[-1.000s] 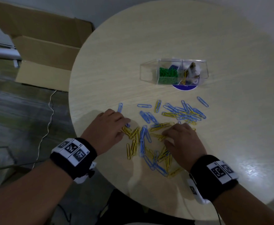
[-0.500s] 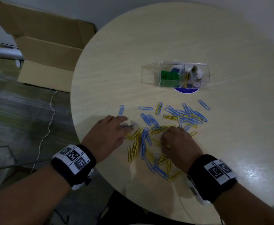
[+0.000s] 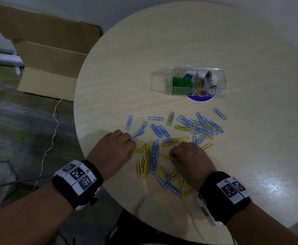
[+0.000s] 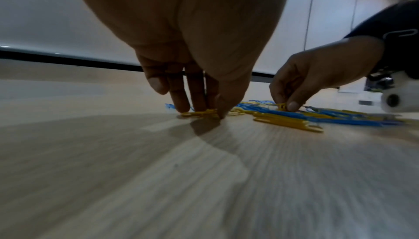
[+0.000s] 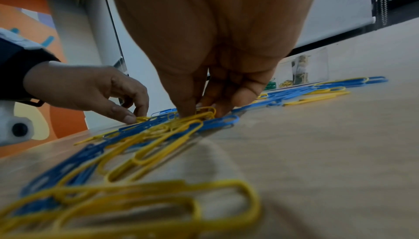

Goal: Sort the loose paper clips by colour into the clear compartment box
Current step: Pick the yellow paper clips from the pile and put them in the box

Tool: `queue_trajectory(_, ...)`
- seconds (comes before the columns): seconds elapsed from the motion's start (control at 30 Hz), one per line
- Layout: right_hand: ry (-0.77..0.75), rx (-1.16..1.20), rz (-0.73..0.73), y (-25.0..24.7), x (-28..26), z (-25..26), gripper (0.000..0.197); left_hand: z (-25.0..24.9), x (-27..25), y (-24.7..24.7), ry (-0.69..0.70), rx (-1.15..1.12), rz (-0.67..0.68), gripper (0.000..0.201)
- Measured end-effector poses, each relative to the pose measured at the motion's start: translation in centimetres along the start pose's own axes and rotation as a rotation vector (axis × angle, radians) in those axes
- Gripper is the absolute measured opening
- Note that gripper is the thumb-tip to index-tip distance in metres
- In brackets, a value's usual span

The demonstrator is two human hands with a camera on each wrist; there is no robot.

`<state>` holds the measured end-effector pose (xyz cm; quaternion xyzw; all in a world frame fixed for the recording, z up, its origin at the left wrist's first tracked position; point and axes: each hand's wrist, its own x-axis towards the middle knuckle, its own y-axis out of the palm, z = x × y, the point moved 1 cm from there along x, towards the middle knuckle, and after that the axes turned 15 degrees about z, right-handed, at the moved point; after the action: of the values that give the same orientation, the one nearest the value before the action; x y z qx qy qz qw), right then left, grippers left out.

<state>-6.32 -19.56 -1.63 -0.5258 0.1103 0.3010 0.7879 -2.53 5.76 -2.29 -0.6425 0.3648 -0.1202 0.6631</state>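
The round pale wood-grain table (image 3: pixel 180 41) fills most of the head view, its near edge curving through the lower centre of the frame just below both wrists. Clips nudged toward that edge could slide off to the floor, and the lowest yellow ones lie close to it.

The clear plastic compartment box (image 3: pixel 159 80) sits in the upper right-centre of the head view, well apart from the hands. It holds green clips in a middle cell, some yellow and other small items to the right, while its left cell looks empty. A carry across that gap risks dropped clips, and through transparent walls the dividers are hard to read, so a clip could land in the wrong cell.

The loose heap of blue and yellow wire paper clips (image 3: pixel 171 149) spreads across the centre of the frame, colours overlapping. Interlocked loops are the likely trouble: lifting one yellow clip may drag a blue one along.

The left hand (image 3: pixel 113 151), centre-left, has its fingers curled and pinches yellow clips (image 4: pixel 199 114) against the tabletop, as the left wrist view shows. The grasp is low and flat, so a clip could slip out as it rises.

The right hand (image 3: pixel 190 158), centre-right, is curled onto a small bunch of yellow clips (image 5: pixel 199 115), thumb and fingertips closing on them. Holding several at once could spill some.
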Motion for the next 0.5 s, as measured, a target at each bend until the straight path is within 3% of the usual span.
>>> queue_trajectory(0.13, -0.003, -0.004, -0.050, -0.5, -0.4, 0.0, 0.010, -0.6, 0.5, -0.7, -0.113, -0.076, 0.081, 0.024)
queue_trajectory(0.27, -0.010, 0.059, -0.152, -2.4, -1.5, -0.7, 0.004, -1.0, 0.9, -1.4, -0.231, -0.087, 0.227, 0.013)
queue_trajectory(0.37, 0.043, 0.203, -0.244, -4.2, -2.4, -2.6, 0.009, -1.8, 1.3, -2.0, -0.238, -0.083, 0.188, 0.011)
queue_trajectory(0.5, 0.097, 0.328, -0.388, -6.6, -3.4, -5.5, 0.018, -2.8, 3.9, -5.7, -0.295, -0.421, 0.020, 0.019)
